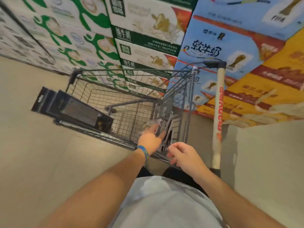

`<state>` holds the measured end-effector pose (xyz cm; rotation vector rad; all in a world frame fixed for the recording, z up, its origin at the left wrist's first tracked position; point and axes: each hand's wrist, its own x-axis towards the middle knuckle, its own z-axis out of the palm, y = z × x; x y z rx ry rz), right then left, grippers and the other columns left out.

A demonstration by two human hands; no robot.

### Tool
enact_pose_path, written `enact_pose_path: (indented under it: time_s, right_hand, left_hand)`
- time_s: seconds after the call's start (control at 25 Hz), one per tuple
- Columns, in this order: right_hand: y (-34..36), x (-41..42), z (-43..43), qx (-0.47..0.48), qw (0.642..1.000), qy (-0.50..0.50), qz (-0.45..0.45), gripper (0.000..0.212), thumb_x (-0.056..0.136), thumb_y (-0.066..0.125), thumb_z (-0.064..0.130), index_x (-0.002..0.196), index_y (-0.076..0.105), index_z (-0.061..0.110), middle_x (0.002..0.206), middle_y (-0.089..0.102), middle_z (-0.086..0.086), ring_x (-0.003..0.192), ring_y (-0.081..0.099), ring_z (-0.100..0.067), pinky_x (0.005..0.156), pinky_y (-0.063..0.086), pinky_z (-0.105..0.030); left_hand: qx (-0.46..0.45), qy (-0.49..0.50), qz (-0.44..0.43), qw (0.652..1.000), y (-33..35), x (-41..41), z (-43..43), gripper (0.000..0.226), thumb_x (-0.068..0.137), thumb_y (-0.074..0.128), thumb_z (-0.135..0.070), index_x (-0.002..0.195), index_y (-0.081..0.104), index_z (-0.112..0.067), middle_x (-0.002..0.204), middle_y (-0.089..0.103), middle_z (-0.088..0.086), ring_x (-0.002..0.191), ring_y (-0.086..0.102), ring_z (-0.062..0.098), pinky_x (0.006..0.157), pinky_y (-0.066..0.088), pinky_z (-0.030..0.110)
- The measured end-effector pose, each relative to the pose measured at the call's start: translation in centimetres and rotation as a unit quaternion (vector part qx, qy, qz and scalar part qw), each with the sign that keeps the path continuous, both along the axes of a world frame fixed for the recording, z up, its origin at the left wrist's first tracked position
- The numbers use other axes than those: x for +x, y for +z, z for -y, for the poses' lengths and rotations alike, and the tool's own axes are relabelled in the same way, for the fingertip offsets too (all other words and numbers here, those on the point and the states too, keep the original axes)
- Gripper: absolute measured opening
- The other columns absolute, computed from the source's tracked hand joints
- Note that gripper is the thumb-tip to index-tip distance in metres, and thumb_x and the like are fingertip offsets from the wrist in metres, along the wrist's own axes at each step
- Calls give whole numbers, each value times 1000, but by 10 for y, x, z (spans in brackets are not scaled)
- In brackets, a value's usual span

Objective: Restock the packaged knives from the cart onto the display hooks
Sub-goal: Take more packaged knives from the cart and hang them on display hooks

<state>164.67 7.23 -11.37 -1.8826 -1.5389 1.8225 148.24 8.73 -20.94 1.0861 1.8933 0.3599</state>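
Observation:
A grey wire cart [131, 99] stands in front of me, seen from above. Black packaged knives with hang tabs [72, 106] lean against its left side. More dark packaged knives [167, 137] stand upright in the cart's near compartment. My left hand [150, 139], with a blue wristband, reaches into that compartment, and its blurred fingers grip the top of one pack. My right hand [184, 155] hovers just over the cart's near rim, fingers loosely curled, holding nothing. No display hooks are in view.
The cart's white handle with red lettering [218, 112] runs along its right side. Stacked milk cartons, green and white [92, 38] and blue [222, 46], rise behind the cart; yellow ones [271, 89] stand at the right. Beige floor [32, 145] lies on the left.

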Motion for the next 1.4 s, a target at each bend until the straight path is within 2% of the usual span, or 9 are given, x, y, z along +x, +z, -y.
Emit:
enact_pose_path:
  time_s: [0.16,0.4,0.48,0.64,0.72,0.88,1.0,1.24,1.4]
  right_hand:
    - [-16,-20,-4,6,992,-112,65,16,99,60,30,92,73,24,82,78,4,68,71,-13,68,57,-37]
    - [-33,-47,3,42,974,-8,221,37,98,56,34,130,66,17,120,72,-8,112,65,-31,96,52,-42]
    - [-40,-57,-1,20,976,12,219,40,99,55,31,134,59,12,121,69,-14,111,63,-34,91,52,-41]
    - [-60,-76,-11,-4,971,-41,237,30,99,58,29,125,53,15,91,56,-1,76,53,-21,57,38,-27]
    - [-70,-82,-23,-14,959,-66,276,26,102,57,31,121,55,13,86,55,0,68,49,-16,54,35,-27]
    - [-88,-97,-40,-4,947,-5,321,31,105,55,30,123,60,6,105,65,-13,95,63,-30,68,43,-34]
    - [-96,-102,-42,42,949,-25,310,26,105,56,26,122,63,8,115,67,-15,106,65,-34,72,45,-36]
    - [-91,-93,-47,0,940,61,335,35,105,54,33,117,66,3,104,68,-13,99,66,-32,69,46,-35]
    - [-77,-88,-36,52,964,22,259,35,104,54,39,79,65,17,78,68,-4,74,65,-23,64,53,-34]
  left_hand:
    - [-37,-133,-28,990,-19,0,-19,61,96,43,-61,152,23,-46,154,36,7,129,49,32,101,45,42]
    - [-28,-185,4,982,-23,-6,-23,60,99,44,-50,153,19,-40,142,55,8,94,66,28,76,49,31]
    - [-36,-192,-3,981,-20,-9,-24,62,99,47,-44,154,20,-38,135,60,7,89,66,27,70,44,28]
    - [-37,-220,-78,972,-8,-16,-30,69,92,52,-32,153,20,-31,80,55,3,85,63,33,68,40,33]
    - [-54,-227,-113,966,-3,-32,-34,63,92,52,-30,149,26,-28,82,58,5,79,62,33,67,47,36]
    - [-99,-168,-155,968,6,-83,-30,30,99,48,-28,125,49,-15,102,66,14,82,59,33,67,46,38]
    - [-142,-76,-137,977,7,-114,-15,37,97,51,-31,129,44,-14,94,58,7,76,58,27,66,48,34]
    - [-129,9,-78,988,0,-144,6,18,98,50,-28,109,56,-15,95,63,8,71,62,20,60,54,31]
    - [-92,19,-26,995,13,-152,9,11,96,52,-23,98,56,-14,97,68,12,85,68,28,76,61,41]
